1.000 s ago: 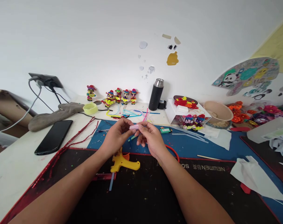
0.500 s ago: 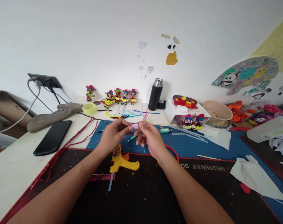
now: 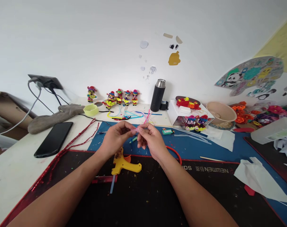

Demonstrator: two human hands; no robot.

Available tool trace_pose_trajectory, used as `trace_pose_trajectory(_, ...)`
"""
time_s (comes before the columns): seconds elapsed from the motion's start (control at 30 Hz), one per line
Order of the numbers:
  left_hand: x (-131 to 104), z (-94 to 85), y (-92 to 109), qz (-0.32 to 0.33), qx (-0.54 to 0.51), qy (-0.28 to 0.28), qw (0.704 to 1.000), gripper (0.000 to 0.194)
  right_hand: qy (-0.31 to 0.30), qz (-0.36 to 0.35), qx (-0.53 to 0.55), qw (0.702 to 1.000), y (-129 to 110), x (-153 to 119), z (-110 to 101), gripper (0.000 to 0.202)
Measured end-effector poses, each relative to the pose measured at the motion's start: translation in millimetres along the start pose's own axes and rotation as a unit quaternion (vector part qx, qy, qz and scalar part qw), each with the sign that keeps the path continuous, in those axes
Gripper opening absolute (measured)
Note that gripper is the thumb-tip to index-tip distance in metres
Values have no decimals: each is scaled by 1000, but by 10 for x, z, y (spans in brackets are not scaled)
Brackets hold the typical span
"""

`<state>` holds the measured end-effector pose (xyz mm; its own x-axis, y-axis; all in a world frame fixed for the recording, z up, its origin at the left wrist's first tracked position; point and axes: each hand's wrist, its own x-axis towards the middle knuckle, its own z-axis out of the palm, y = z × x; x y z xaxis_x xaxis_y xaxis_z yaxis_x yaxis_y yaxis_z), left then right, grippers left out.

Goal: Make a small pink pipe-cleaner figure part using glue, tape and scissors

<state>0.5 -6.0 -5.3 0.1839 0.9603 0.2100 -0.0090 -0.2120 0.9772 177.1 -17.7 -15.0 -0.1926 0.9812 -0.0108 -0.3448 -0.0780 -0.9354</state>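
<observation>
Between my two hands is a small pale pink strip (image 3: 134, 129), fuzzy-looking and largely covered by the fingertips. My left hand (image 3: 115, 138) pinches one end of it with thumb and forefinger. The other end is pinched by my right hand (image 3: 153, 138), whose lower fingers curl loosely beneath. Below the hands, a yellow hot glue gun (image 3: 126, 167) lies on the black mat, a clear glue stick (image 3: 112, 184) poking out of its back. A light green stick (image 3: 133, 140) lies just behind the fingers, partly hidden.
A black phone (image 3: 54, 139) and red tinsel stems (image 3: 63, 152) lie at left. Several small pipe-cleaner figures (image 3: 111, 100) stand along the wall, near a black thermos (image 3: 158, 95). To the right are a white box (image 3: 173, 114), a pinkish bowl (image 3: 221, 113) and crumpled white paper (image 3: 257, 179).
My fingertips have closed further over the pink strip, so less of it shows and it looks thinner. Both hands stay in nearly the same place.
</observation>
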Motion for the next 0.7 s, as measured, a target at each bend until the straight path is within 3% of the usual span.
trace_pose_trajectory(0.3,-23,-4,40,6,16,11,1000,31,3,-10,-6,1000,43,-10,24,43)
trace_pose_trajectory(0.47,2,38,2,-39,22,25,999,40,31,-13,-7,999,113,24,17,45)
trace_pose_trajectory(0.7,3,14,104,-28,12,24,999,44,20,-3,11,1000,12,-17,25,47)
